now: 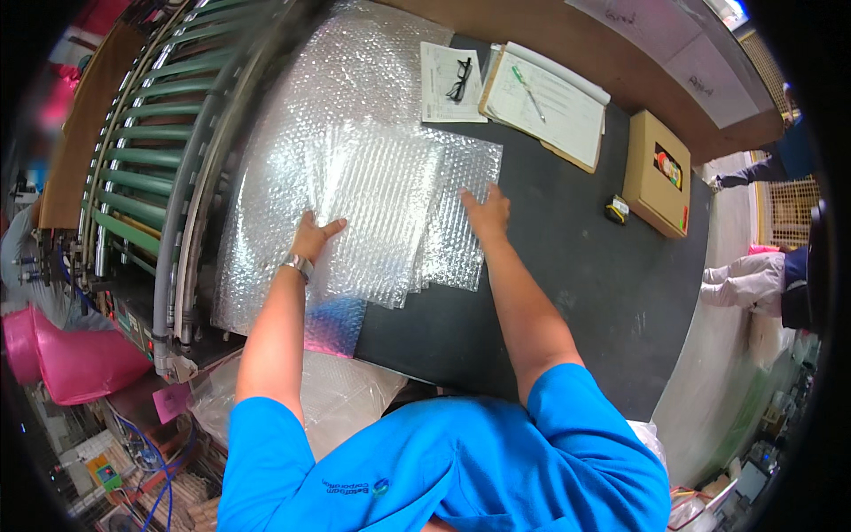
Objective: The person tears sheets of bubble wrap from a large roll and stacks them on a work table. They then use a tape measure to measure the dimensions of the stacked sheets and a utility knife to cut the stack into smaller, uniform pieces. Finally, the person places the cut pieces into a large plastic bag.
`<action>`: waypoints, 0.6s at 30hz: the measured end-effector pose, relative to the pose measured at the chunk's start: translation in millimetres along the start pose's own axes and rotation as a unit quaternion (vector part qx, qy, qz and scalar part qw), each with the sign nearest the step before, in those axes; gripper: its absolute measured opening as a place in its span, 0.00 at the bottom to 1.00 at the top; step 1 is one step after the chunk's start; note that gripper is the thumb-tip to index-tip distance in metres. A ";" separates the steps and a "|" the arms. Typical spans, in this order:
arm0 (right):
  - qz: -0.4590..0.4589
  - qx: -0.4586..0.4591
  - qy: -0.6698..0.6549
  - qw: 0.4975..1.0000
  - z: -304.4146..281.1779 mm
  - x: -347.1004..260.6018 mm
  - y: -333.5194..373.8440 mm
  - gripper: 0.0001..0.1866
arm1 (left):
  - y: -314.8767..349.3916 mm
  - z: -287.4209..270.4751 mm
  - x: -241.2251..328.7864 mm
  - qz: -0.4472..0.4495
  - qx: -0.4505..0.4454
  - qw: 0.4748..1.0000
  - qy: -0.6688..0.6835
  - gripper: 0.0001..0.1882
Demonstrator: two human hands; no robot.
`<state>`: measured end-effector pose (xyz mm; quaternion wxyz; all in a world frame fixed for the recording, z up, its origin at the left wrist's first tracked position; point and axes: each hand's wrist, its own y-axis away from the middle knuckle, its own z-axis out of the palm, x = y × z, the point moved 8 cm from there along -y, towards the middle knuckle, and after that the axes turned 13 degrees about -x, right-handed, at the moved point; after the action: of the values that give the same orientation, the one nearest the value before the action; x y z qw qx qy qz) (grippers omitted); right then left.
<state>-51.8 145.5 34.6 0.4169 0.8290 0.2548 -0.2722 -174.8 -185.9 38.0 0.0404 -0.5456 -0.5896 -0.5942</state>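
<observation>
The person's left hand (312,235) lies flat and open on a stack of bubble-wrap sheets (381,208), fingers spread and pointing toward the far edge of the bench (567,266). It presses on the near left part of the top sheet, close to that sheet's left edge. The right hand (486,213) is also open, palm down, resting on the right side of the stack where a lower sheet sticks out from under the top one. Neither hand grips anything; both only press on the wrap.

The stack sits at the left end of the dark bench, and a larger sheet under it runs off the left edge toward a curved roller conveyor (151,177). The top sheet is a rectangle whose long axis runs from the near edge toward the far edge, tilted slightly to the right at its far end.

Near the far edge lie a paper with black glasses (459,78) on it and a clipboard (545,105) carrying a pen. A small cardboard box (658,173) stands toward the far right corner.
</observation>
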 end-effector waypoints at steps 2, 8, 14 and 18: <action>0.027 0.038 -0.049 0.998 3.5 37.2 -12.3 0.33 | 6.0 16.5 0.3 0.013 0.015 1.000 0.022 0.53; -0.002 -0.285 -0.419 0.862 57.4 36.3 0.0 0.29 | 5.3 62.9 -2.5 0.035 -0.087 0.995 0.041 0.49; -0.111 -0.237 -0.155 0.953 5.7 27.5 88.1 0.40 | 78.2 135.6 -10.4 0.033 -0.175 0.983 0.036 0.39; -0.103 -0.182 0.028 0.978 -57.6 -23.0 170.0 0.42 | 108.9 170.8 -27.2 0.152 -0.224 0.951 0.147 0.43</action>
<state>55.7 100.0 172.8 0.5230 0.7158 0.3957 -0.2399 14.0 -107.7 40.9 0.0927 -0.5304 -0.3392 -0.7713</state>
